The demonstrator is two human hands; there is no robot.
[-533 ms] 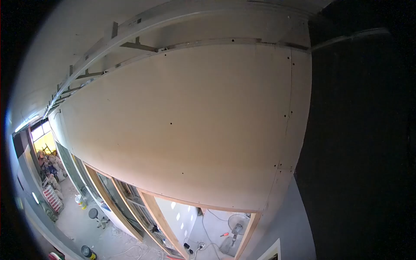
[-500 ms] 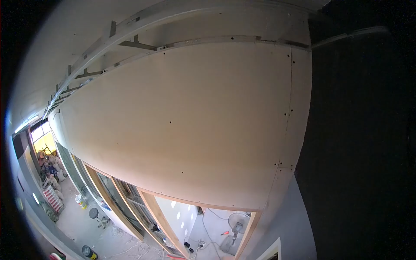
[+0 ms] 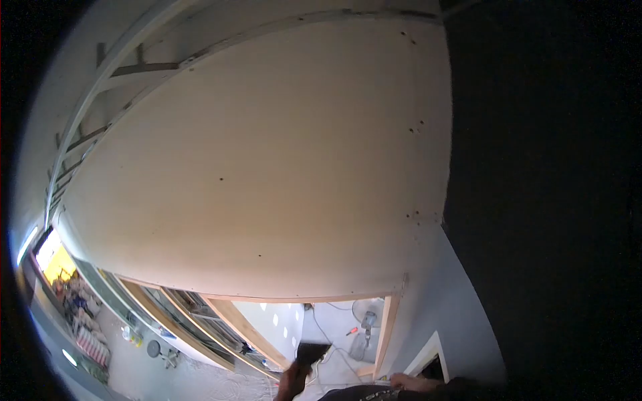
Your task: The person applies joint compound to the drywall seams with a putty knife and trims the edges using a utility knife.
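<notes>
Low in the view, my left hand is closed on a dark, wide-bladed tool, which looks like a scraper and points up and to the right. My right hand is at the bottom edge, right of the left hand, beside dark clothing. Its fingers are small and blurred, so whether they hold anything is unclear. Above both hands spreads a large pale wall board with small dark screw spots, several of them near its right edge.
A metal ceiling channel curves along the upper left. Under the board stands a wooden frame, with a fan and cables beyond it. On the floor at the lower left are a stool and stacked bags.
Both hands have come into view at the bottom, the left with the dark tool. The view has shifted, so the board's right edge and screw spots sit further left and higher.
</notes>
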